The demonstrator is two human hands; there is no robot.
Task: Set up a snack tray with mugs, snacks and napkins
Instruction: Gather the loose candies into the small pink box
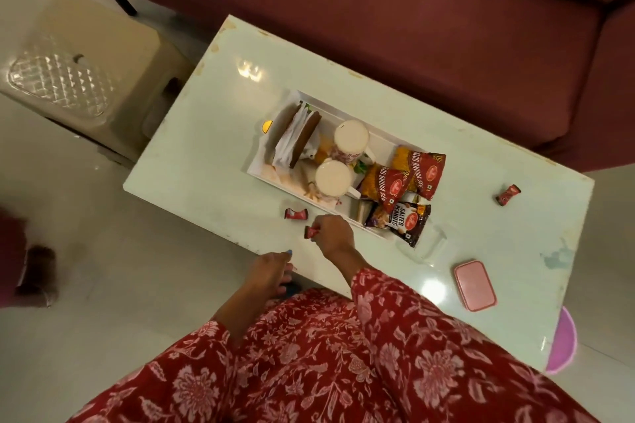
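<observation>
Red-wrapped candy [311, 232] is being pinched narrowly in the right hand [332, 233] at the table's near edge; the white tray [271, 148] is lying toward one o'clock, long axis running ten to four. The left hand [266, 273] is resting loosely open, empty, farther off.

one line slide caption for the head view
Right hand pinches a small red candy beside the stocked snack tray.

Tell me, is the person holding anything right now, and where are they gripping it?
The right hand pinches a small red wrapped candy by one end, just above the table. The left hand holds nothing, resting at the table's near edge.
</observation>
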